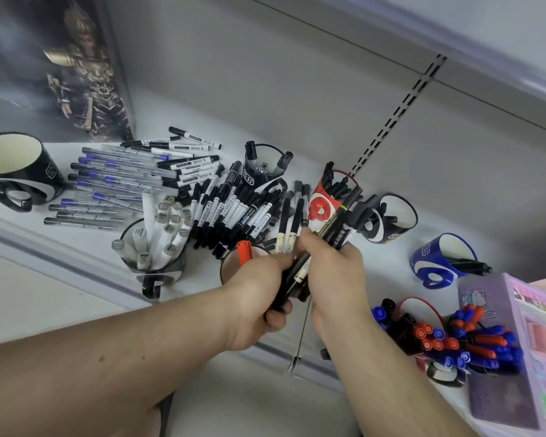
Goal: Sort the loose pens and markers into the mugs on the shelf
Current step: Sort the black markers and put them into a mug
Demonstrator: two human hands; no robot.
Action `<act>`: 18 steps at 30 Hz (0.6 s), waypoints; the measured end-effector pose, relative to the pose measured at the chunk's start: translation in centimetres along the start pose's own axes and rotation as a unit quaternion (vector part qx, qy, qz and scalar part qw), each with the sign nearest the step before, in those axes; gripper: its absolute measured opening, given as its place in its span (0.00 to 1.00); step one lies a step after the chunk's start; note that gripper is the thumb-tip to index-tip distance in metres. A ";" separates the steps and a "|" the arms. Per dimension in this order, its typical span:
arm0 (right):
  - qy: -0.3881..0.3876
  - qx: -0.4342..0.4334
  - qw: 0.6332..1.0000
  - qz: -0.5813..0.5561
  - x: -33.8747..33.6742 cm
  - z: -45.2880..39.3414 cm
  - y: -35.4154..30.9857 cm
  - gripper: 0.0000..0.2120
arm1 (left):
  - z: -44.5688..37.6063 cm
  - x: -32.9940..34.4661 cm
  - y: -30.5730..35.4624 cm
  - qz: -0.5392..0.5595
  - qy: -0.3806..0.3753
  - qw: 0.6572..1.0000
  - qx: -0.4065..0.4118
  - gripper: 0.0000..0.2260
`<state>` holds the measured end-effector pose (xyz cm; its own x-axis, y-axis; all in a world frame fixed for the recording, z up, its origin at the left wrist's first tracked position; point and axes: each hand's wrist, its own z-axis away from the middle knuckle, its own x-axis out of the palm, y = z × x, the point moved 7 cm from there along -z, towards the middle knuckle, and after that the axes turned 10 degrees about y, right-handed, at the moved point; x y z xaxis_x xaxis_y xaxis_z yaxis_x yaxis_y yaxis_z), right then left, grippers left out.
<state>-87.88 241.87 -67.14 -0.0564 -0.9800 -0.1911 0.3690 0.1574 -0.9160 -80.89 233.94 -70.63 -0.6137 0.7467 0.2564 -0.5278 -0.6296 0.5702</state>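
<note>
Both hands meet over the shelf's front middle. My left hand (259, 298) grips a bundle of black pens (293, 279). My right hand (334, 266) holds another bunch of black pens (341, 222) that points up toward the red mug (320, 200). A pile of loose black markers (234, 209) lies on the shelf, with blue-capped pens (108, 184) to its left. A black mug (158, 269) holds grey markers. A mug with a red marker (245, 250) sits partly hidden behind my left hand.
An empty black mug (16, 171) stands far left. More mugs stand at the back (259, 175), right (391, 228) and far right, blue (435, 263). A mug of red and blue markers (448, 342) and pink boxes (517, 342) crowd the right. The shelf edge (60, 253) runs diagonally.
</note>
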 end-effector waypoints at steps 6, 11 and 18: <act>-0.036 0.042 0.998 0.027 0.5 1.1 0.6 0.09 | 0.5 0.3 0.9 -0.091 -0.070 0.991 0.069 0.06; -0.084 0.074 0.992 0.052 1.1 1.1 1.7 0.12 | 0.7 0.6 1.7 -0.238 -0.092 0.960 0.117 0.10; -0.119 0.117 0.985 0.046 1.0 1.7 2.2 0.06 | -0.3 0.9 1.7 -0.423 -0.077 0.873 0.229 0.07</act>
<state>-85.56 241.03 -68.73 0.1958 -0.9682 -0.1559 0.5671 0.2414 -0.7875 -82.53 233.44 -69.64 -0.0129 0.9456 -0.3252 -0.4420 0.2863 0.8501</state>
